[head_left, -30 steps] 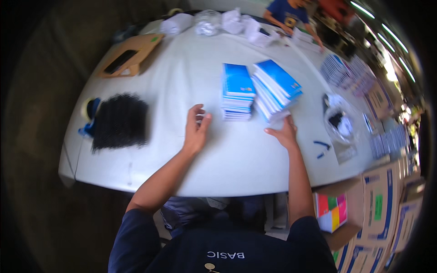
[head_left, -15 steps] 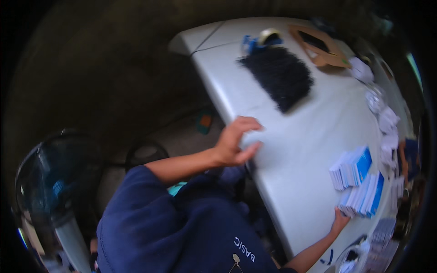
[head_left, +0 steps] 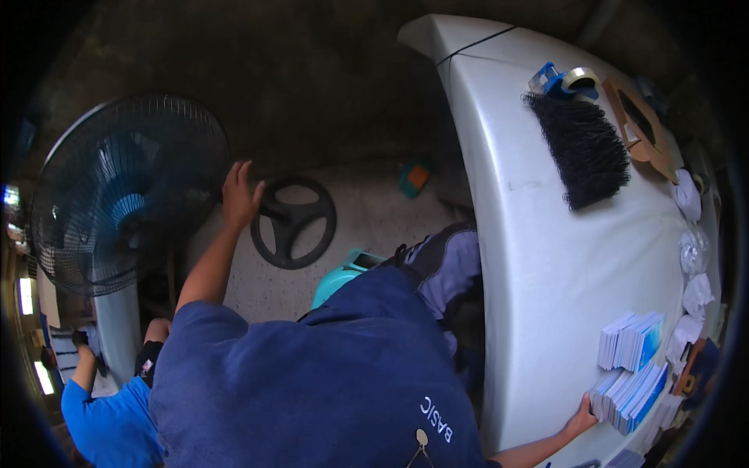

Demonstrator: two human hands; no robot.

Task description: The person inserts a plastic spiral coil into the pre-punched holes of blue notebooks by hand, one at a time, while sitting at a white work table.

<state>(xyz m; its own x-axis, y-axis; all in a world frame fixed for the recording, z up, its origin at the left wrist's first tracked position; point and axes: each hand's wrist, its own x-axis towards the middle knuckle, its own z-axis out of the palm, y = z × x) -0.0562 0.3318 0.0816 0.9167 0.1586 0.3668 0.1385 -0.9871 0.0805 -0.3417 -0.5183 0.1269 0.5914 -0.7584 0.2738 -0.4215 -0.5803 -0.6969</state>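
My left hand (head_left: pixel 242 193) is raised at the right edge of a black standing fan (head_left: pixel 129 195). Its fingers are stretched out and nothing is in it. On the white-covered table (head_left: pixel 538 281), my right hand (head_left: pixel 581 417) grips the left end of the nearer stack of thin booklets (head_left: pixel 630 398), with white edges and a blue cover; some of its fingertips are hidden. A second stack of booklets (head_left: pixel 630 342) stands just behind, close to the first.
A black bristly mat (head_left: pixel 581 148), a tape dispenser (head_left: pixel 566 80) and a brown cardboard piece (head_left: pixel 641 129) lie far on the table. Crumpled clear bags (head_left: pixel 694 251) line its right side. A black spoked wheel (head_left: pixel 294 222) is on the floor; a person in blue (head_left: pixel 113 417) is lower left.
My left hand has swung left, from over the table's edge to beside the fan. My right hand stays at the booklets. The view has turned left, bringing more fan and floor into sight.
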